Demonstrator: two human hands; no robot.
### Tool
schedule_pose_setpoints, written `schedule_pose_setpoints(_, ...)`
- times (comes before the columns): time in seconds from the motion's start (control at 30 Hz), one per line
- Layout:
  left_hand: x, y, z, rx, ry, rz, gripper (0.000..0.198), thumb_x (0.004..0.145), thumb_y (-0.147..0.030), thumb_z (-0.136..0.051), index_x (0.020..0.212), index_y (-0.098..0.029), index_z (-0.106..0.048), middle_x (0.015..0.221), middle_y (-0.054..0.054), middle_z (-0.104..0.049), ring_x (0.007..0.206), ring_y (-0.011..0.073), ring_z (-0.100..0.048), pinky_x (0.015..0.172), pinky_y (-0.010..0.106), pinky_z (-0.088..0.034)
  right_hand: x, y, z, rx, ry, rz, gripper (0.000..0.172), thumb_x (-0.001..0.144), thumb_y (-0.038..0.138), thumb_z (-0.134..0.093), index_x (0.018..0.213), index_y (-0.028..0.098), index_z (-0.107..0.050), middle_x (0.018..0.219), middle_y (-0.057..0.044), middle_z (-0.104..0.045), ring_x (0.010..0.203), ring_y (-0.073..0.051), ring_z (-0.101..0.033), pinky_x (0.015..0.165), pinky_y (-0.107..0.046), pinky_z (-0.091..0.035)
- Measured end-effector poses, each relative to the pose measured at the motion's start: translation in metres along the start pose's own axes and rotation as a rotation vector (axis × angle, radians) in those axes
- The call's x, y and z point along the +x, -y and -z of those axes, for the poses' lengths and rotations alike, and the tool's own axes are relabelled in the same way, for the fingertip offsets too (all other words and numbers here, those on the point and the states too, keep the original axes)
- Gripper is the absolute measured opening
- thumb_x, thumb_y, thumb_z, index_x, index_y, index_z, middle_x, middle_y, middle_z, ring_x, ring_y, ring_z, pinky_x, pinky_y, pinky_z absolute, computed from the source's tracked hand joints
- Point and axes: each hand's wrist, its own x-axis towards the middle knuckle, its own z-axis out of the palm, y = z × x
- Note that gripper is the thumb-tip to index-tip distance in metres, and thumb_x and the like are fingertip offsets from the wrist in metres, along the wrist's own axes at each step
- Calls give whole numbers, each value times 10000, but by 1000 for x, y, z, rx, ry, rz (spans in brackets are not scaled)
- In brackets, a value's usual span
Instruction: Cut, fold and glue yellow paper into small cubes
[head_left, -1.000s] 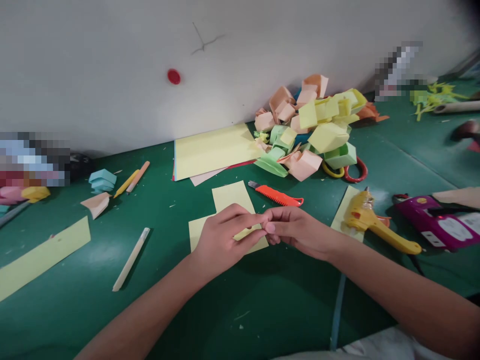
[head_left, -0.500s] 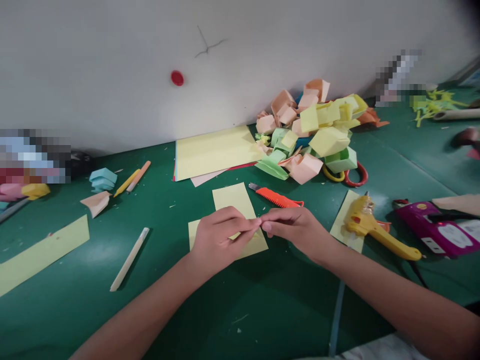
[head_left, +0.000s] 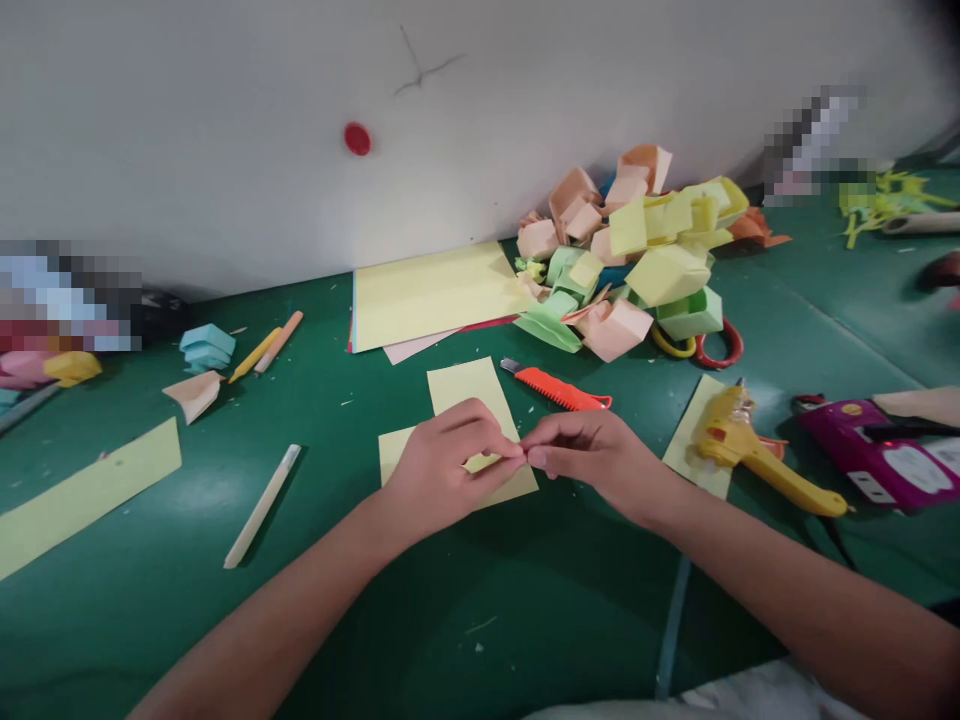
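Note:
My left hand (head_left: pixel 451 455) is closed in a pinch above pale yellow paper pieces (head_left: pixel 466 385) on the green table. Its fingertips meet those of my right hand (head_left: pixel 583 455), which is pinched too. Whatever lies between the fingertips is hidden or too small to name. Just beyond my right hand lies an orange utility knife (head_left: pixel 564 388), its metal tip pointing left. A yellow glue gun (head_left: pixel 757 450) rests on a yellow paper strip (head_left: pixel 691 420) to the right of my right hand. Left of my left hand lies a pale rolled paper stick (head_left: pixel 262 508).
A pile of folded paper pieces (head_left: pixel 637 250) stands by the wall, with red-handled scissors (head_left: pixel 721 345) under its edge. Paper sheets (head_left: pixel 435 295) lie left of it. At right is a purple power strip (head_left: pixel 862 450). A long yellow strip (head_left: pixel 90 490) lies at left.
My fingertips remain pinched together, with the left fingers shifted slightly. The view has tilted a little, so the table things appear slightly higher. Nothing has been visibly picked up or put down.

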Motion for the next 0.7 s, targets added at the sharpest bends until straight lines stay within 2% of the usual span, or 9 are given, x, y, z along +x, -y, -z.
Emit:
schedule_pose_setpoints(0.13, 2, 1, 6, -113, 187, 109, 159, 829, -163, -770, 723, -177, -653, 750, -11, -596, 644, 87, -568, 566, 199, -438, -3, 2, -2, -209, 18, 82, 198, 827, 375, -735, 770, 185, -735, 710, -5, -660, 651, -125, -537, 613, -269, -428)
schedule_pose_setpoints(0.3, -1, 2, 5, -48, 362, 182, 158, 864, -255, -750, 767, -193, -642, 847, -4, -636, 737, 106, -602, 632, 210, -444, -3, 0, -3, -424, 51, 153, 116, 856, 282, -692, 791, 189, -716, 720, -2, -654, 645, -123, -577, 608, -256, -467)
schedule_pose_setpoints(0.4, -3, 4, 4, 34, 463, 161, 106, 915, -237, -673, 820, -203, -643, 898, -9, -655, 785, 111, -618, 654, 215, -426, -5, 8, 7, -593, 75, 404, 94, 902, 237, -656, 834, 199, -710, 738, -4, -660, 666, -120, -591, 621, -251, -474)
schedule_pose_setpoints(0.47, -4, 5, 4, 94, 526, 124, 107, 936, -181, -600, 843, -208, -645, 899, -13, -666, 804, 115, -625, 668, 225, -415, -10, 20, 24, -730, 43, 589, 84, 931, 211, -629, 883, 212, -698, 777, -8, -678, 715, -126, -607, 656, -258, -477)
schedule_pose_setpoints(0.53, -4, 7, 5, 131, 570, 111, 131, 933, -151, -561, 850, -210, -645, 893, -18, -671, 803, 114, -625, 666, 231, -408, -20, 34, 47, -845, -112, 685, 66, 920, 181, -635, 898, 225, -680, 799, -10, -683, 714, -133, -605, 663, -274, -476)
schedule_pose_setpoints(0.6, -5, 8, 7, 154, 584, 132, 131, 926, -154, -555, 847, -211, -642, 877, -20, -668, 779, 112, -619, 645, 234, -403, -32, 42, 75, -883, -424, 715, 69, 912, 204, -646, 850, 230, -662, 760, -7, -649, 668, -131, -575, 624, -282, -446)
schedule_pose_setpoints(0.63, -5, 9, 8, 164, 585, 149, 122, 922, -161, -560, 846, -212, -641, 867, -20, -666, 762, 112, -613, 630, 234, -401, -38, 43, 90, -860, -621, 712, 85, 910, 229, -646, 825, 229, -653, 746, -12, -635, 645, -134, -555, 604, -290, -429)
schedule_pose_setpoints(0.67, -5, 10, 10, 173, 583, 167, 114, 918, -168, -564, 843, -213, -639, 857, -20, -664, 748, 113, -608, 618, 234, -400, -45, 42, 105, -830, -780, 673, 98, 903, 254, -648, 809, 227, -647, 723, -16, -621, 618, -139, -535, 583, -300, -411)
schedule_pose_setpoints(0.7, -6, 11, 11, 180, 578, 188, 109, 914, -172, -567, 840, -214, -635, 852, -20, -662, 737, 114, -603, 610, 232, -402, -52, 39, 120, -812, -877, 631, 110, 902, 286, -638, 809, 226, -646, 697, -19, -606, 604, -148, -530, 573, -311, -400)
